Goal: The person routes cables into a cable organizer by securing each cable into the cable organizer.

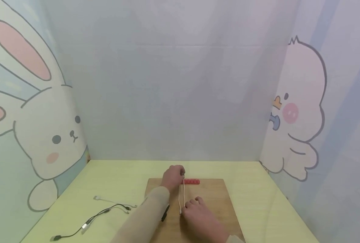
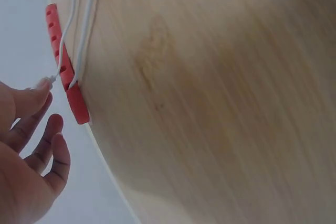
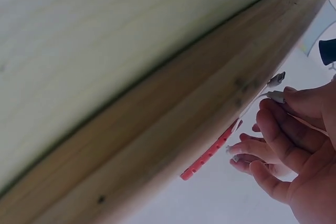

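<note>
A red slotted cable holder [image 1: 192, 181] lies along the far edge of a wooden board [image 1: 210, 199]. My left hand [image 1: 172, 177] is at its left end. In the left wrist view, that hand's thumb and finger pinch the end of a thin white cable [image 2: 62, 51] beside the holder, the other fingers loosely curled. A second white cable [image 2: 85, 30] sits in one of the holder's slots. Nearer on the board, my right hand [image 1: 201, 216] pinches a white cable plug [image 3: 275, 96] between thumb and finger. Another plug [image 3: 276, 80] with a metal tip shows just beyond it.
Left of the board on the pale yellow table [image 1: 268, 202] lie a black cable [image 1: 98, 215] and a white cable [image 1: 113, 201]. A dark object [image 1: 165, 213] shows beside the left sleeve. Fabric walls [image 1: 174, 101] with cartoon animals enclose the table.
</note>
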`<state>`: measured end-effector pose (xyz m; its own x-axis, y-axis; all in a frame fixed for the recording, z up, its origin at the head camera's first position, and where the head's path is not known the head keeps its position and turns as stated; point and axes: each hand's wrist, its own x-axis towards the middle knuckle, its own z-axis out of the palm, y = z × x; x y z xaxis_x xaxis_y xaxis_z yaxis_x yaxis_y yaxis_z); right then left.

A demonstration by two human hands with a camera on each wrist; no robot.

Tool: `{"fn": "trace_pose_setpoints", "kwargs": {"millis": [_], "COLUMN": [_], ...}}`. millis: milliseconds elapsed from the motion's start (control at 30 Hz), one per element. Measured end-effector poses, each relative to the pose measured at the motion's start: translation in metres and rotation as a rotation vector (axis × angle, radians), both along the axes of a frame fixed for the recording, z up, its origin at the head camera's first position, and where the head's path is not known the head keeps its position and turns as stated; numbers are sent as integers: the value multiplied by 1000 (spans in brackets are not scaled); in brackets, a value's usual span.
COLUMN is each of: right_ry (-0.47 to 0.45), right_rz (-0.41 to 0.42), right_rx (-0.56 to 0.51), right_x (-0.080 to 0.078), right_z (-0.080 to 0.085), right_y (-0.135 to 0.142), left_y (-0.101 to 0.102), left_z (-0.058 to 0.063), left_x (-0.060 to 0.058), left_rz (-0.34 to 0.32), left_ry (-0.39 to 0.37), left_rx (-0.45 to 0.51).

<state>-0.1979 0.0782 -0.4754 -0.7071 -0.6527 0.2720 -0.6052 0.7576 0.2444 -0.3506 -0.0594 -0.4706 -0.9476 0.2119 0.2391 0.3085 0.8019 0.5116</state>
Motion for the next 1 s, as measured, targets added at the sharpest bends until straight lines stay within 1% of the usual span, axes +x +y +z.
{"fn": "trace_pose_setpoints", "kwargs": {"millis": [133,333,433,600,700,833,933,1000], "right_ry": [9,59,56,10,-1,32,51,32], "right_rz": [-8,-12,-33,-85,-88,-79,-80,-93], "right_rx": [23,48,52,70,84,122,146,153], "right_x": [-3,-8,-10,-12,-12,-12,-13,-12], "right_z": [-1,-5,-6,-5,-5,-9,-12,-12], "right_y": [-4,-9,-11,-14,-17,-21,-25,-26], "left_y": [3,6,8,13,15,17,17,17], "left_z": [-5,-3,-3,-2,-1,0,0,0], "left_x": [-6,-10,-11,-12,-14,-13,-14,-14], "left_rz": [4,38,60,74,86,94,94,93], "left_ry": [14,30,25,24,28,21,21,28], "left_rx": [-47,-72,-94,-119,-138,-135,-151,-170]}}
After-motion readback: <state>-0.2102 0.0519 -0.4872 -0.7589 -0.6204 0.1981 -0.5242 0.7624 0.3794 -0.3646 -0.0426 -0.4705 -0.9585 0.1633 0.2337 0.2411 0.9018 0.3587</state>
